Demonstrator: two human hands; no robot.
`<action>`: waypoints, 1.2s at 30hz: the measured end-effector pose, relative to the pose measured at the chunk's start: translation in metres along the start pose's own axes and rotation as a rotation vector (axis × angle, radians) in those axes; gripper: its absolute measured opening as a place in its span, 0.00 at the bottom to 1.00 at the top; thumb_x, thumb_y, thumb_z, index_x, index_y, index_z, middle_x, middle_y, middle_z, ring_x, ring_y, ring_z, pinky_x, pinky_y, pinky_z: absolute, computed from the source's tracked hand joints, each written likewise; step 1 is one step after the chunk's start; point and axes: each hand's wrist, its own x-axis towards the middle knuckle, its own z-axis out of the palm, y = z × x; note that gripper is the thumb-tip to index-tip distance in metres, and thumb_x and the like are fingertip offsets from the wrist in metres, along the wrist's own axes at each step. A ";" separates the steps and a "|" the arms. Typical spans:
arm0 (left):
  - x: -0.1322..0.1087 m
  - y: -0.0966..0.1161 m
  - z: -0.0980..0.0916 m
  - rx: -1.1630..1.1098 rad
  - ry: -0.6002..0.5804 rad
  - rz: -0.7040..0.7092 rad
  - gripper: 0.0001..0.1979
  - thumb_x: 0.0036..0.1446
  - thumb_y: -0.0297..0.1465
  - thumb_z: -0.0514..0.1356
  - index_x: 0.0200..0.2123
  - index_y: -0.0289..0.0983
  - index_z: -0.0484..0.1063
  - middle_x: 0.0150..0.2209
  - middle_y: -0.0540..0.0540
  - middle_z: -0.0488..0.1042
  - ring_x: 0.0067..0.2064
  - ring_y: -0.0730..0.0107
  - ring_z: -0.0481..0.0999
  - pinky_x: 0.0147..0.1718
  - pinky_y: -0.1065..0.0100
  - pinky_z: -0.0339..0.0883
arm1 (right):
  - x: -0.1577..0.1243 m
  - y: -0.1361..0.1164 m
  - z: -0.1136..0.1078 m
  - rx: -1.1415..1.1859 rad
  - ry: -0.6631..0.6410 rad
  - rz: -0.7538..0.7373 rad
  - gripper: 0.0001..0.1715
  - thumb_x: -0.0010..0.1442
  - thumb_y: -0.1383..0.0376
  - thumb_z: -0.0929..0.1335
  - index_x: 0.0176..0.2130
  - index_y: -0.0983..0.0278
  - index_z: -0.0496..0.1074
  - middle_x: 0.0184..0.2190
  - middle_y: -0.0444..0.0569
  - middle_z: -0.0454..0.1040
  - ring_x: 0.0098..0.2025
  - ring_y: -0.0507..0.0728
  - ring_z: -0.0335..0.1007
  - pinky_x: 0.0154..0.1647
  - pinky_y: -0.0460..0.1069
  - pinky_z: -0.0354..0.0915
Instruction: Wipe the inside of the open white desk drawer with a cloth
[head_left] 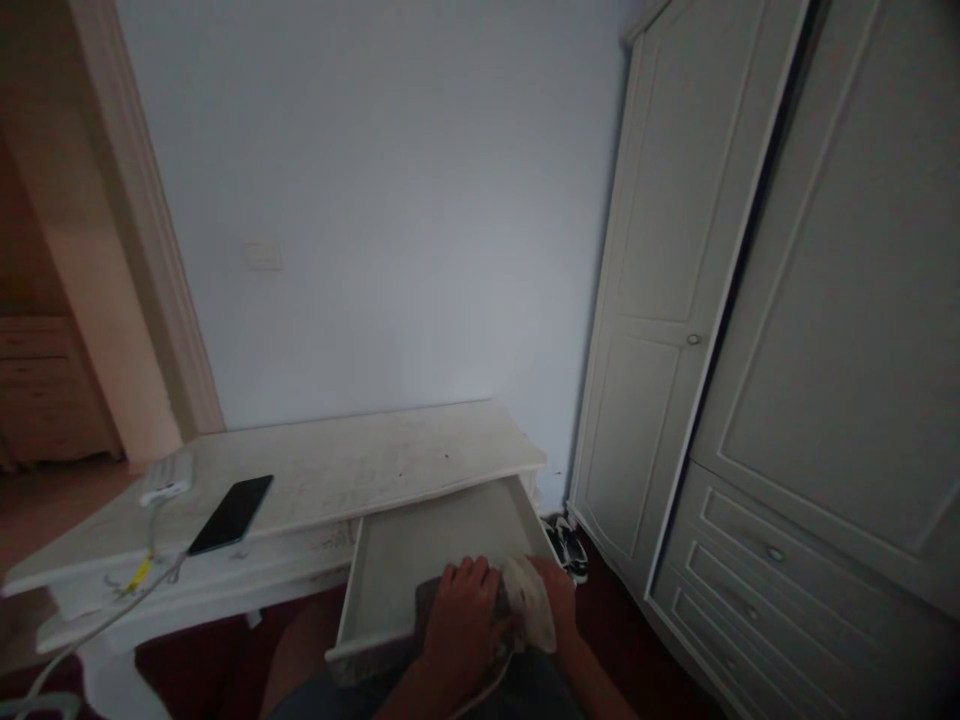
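The white drawer point(435, 540) is pulled out from the table, and both my hands are at its front edge, close to my lap. My left hand point(466, 605) has its fingers curled over a dark grey, soft-looking bundle point(427, 602). A pale, crumpled cloth point(531, 600) sits between the hands, with my right hand point(559, 595) closed around its right side. From beneath the bundle a thin light cord point(491, 688) hangs towards my lap. Some fingertips are hidden by the cloth, and the picture is dim.
On the white table point(360, 455) lie a dark phone point(231, 514) and a white power strip point(166, 478) with a cable. Dark shoes point(568, 548) stand on the floor beside the drawer. A tall wardrobe point(667, 300) rises on the right.
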 end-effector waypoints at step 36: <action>-0.083 -0.191 -0.048 -0.327 0.371 -0.365 0.26 0.52 0.60 0.62 0.28 0.43 0.79 0.34 0.47 0.78 0.38 0.57 0.79 0.42 0.62 0.73 | 0.010 -0.025 -0.022 0.023 -0.028 -0.014 0.19 0.69 0.66 0.61 0.27 0.61 0.71 0.24 0.46 0.74 0.29 0.55 0.65 0.36 0.52 0.48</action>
